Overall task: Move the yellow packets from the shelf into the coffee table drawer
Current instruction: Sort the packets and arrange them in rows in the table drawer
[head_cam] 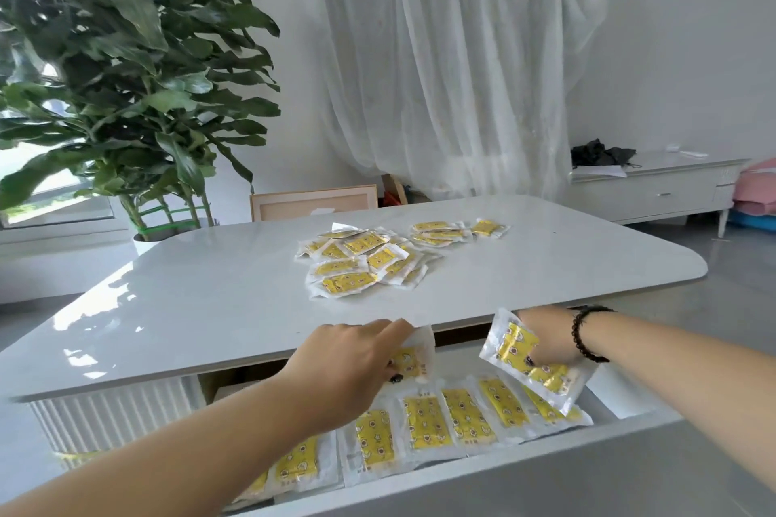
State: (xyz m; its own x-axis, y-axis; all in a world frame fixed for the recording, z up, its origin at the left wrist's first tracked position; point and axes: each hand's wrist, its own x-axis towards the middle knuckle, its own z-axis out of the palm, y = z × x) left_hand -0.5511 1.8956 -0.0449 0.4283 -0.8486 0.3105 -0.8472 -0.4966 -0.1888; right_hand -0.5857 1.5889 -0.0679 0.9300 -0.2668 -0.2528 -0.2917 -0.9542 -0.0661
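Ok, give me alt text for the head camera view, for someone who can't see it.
Two hands reach into an open drawer under a white table: the left hand and the right hand each hold a yellow packet above a row of packets already inside. A pile of packets lies on the tabletop, with a plant behind.

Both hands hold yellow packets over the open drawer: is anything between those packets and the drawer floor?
Only other packets. The left hand and right hand each grip a yellow packet above the open drawer, under the tabletop's front edge. A row of packets already covers the drawer floor; nothing else visible blocks them.
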